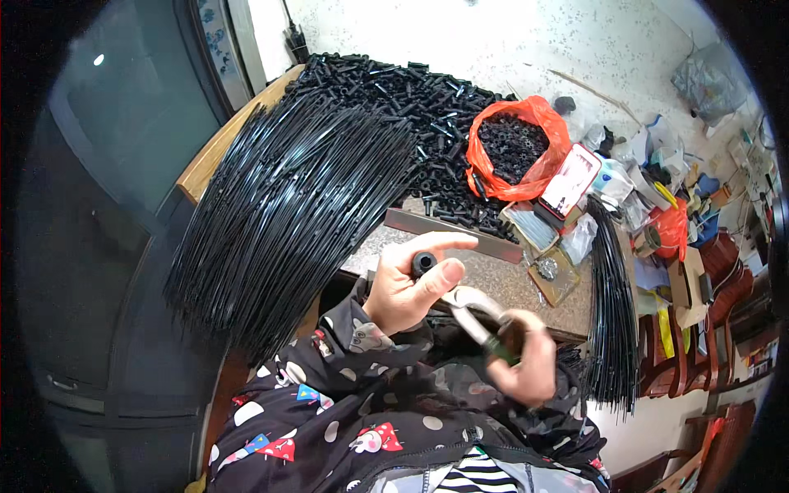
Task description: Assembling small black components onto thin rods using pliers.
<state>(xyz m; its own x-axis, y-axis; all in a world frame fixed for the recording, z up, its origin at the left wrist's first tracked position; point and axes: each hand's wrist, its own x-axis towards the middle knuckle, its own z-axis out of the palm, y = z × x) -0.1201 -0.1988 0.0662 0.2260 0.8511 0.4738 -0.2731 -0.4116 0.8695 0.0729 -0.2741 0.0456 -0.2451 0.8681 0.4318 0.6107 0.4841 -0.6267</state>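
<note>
Beside a bare edge stretch of speckled brown tabletop (500,286), the left hand (411,287) grips a hollow-ended black tube (424,263), the right hand (526,359) a blurred silvery tool (472,321).

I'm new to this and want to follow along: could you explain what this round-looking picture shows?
There is no machine here: these are a person's bare hands. The picture comes from the left one of two wide cameras worn on the head, looking down, so straight edges bend near the rim.

The left hand holds a short black tube, its open end showing. The right hand holds a metal tool, too blurred to name.

On the speckled tabletop are a big spread of thin black rods, a heap of short black pieces, a red plastic bag of small black parts, and a phone.
</note>
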